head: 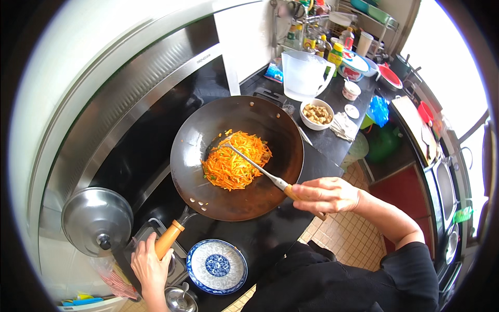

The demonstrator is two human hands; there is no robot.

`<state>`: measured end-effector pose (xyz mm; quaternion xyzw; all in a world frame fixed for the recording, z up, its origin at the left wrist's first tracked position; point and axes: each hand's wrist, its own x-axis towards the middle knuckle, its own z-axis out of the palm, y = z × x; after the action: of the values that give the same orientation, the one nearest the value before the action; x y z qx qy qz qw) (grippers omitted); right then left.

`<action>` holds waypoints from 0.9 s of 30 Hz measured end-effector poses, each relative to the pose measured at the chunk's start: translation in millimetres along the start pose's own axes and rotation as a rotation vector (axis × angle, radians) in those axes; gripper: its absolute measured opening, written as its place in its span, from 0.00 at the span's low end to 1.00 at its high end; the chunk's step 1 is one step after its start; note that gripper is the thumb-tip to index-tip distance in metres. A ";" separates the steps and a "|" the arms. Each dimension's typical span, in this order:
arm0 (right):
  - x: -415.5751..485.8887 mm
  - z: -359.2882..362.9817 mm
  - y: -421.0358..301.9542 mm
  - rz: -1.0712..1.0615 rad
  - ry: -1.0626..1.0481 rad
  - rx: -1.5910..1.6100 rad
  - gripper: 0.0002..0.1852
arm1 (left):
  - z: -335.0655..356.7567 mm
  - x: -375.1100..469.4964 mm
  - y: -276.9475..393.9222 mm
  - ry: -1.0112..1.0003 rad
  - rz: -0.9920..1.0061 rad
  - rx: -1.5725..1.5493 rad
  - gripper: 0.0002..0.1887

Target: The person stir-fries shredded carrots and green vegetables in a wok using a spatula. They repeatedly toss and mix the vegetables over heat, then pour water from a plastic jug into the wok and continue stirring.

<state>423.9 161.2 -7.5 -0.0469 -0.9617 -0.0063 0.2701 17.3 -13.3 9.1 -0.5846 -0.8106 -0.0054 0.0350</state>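
A dark wok (241, 204) stands on the stove, holding a heap of shredded carrot (234, 171) with bits of green in it. My left hand (150, 259) grips the wok's wooden handle (170, 237) at lower left. In my right hand (329, 195) is the wooden grip of a metal spatula (253, 162), over the wok's right rim. Its shaft slants into the wok, and the blade is partly hidden at the carrot's upper edge. Below the wok lies a blue-and-white patterned plate (202, 261) with no food on it.
A domed metal lid (95, 218) leans at left. Right of the wok stand a white bowl (317, 126) of brown chunks, a plastic pitcher (302, 76) and a folded cloth (344, 126). A metal pot with a spoon (181, 299) sits near my left forearm. Bottles crowd the back counter.
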 end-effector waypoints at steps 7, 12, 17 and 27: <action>-93.1 62.3 -64.3 1.228 0.416 0.334 0.15 | 4.5 -3.9 -2.0 0.082 0.077 0.027 0.34; -134.0 110.9 -120.3 1.709 0.747 0.760 0.10 | 4.1 -3.0 -0.1 0.099 0.113 0.045 0.33; -126.1 117.0 -129.7 1.593 0.501 0.676 0.14 | 1.7 -5.6 0.9 0.039 0.068 0.157 0.30; -113.9 117.9 -142.8 1.550 0.406 0.743 0.15 | -2.8 -20.2 -15.6 0.100 -0.006 -0.161 0.25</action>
<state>446.1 13.6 -165.6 -0.5930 -0.5326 0.4836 0.3618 9.0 -37.5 11.1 -0.5820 -0.8066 -0.0996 0.0282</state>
